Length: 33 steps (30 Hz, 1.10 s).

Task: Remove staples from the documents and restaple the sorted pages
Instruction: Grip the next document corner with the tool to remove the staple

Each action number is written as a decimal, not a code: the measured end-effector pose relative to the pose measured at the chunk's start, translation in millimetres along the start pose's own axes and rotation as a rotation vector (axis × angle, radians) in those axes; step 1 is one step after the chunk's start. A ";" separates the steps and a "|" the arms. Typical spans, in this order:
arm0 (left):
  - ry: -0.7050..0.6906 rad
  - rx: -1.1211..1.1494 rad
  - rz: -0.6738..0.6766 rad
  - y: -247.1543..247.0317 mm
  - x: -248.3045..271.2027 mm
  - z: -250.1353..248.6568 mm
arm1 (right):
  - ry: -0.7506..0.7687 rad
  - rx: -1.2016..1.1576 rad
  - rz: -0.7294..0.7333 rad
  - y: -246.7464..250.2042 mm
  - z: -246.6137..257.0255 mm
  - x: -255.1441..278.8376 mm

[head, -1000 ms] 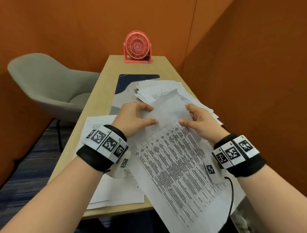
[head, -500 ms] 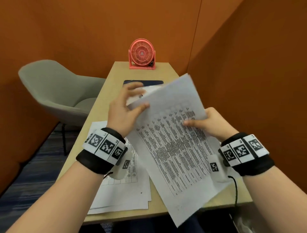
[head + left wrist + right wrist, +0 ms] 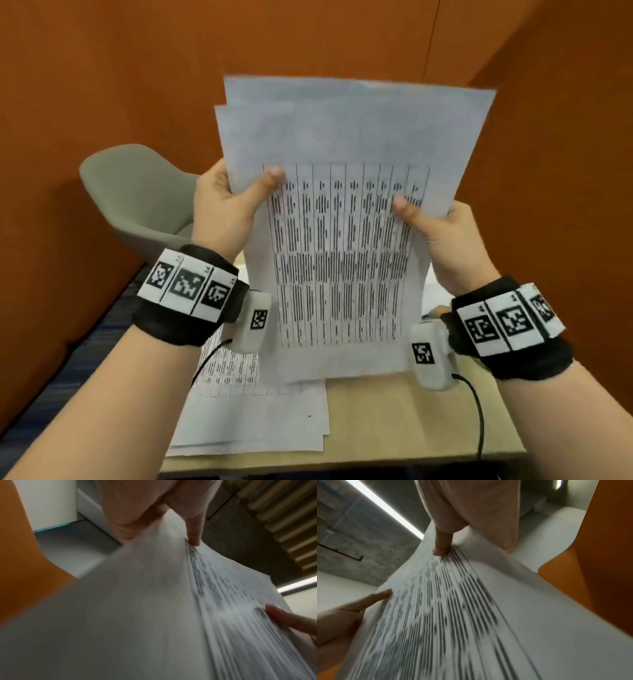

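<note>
I hold a thin stack of white pages with a printed table (image 3: 342, 212) upright in front of me, above the table. My left hand (image 3: 233, 202) grips its left edge, thumb on the front sheet. My right hand (image 3: 435, 219) grips the right edge the same way. The sheets are slightly fanned at the top left corner. In the left wrist view the pages (image 3: 171, 608) run under my left thumb (image 3: 193, 534). In the right wrist view the pages (image 3: 453, 608) lie under my right thumb (image 3: 442, 545). No staple, stapler or remover shows.
Another pile of printed sheets (image 3: 260, 418) lies on the wooden table (image 3: 394, 421) below my hands. A grey chair (image 3: 137, 195) stands at the left. Orange walls (image 3: 548, 171) close in behind and to the right.
Both hands lifted the pages off the table and turned them upright, squared to face me. The view tilted with them, so the fan and far papers are hidden.
</note>
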<state>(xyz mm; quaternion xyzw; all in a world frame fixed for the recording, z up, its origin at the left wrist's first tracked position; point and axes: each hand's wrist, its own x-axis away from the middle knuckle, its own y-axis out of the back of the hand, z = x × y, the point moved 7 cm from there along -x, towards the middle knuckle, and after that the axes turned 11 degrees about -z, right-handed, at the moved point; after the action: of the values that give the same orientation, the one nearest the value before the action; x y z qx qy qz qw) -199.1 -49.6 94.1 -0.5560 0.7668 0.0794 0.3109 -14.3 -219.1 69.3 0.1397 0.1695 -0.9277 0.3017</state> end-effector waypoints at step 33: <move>0.001 -0.001 -0.087 14.4 15.0 9.7 | 0.050 0.008 0.028 -22.8 -12.0 3.8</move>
<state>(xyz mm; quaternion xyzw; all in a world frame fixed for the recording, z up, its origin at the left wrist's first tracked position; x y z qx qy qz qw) -211.2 -51.8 74.7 -0.5890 0.7421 0.0657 0.3133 -29.2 -198.9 62.4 0.1664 0.1712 -0.9203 0.3100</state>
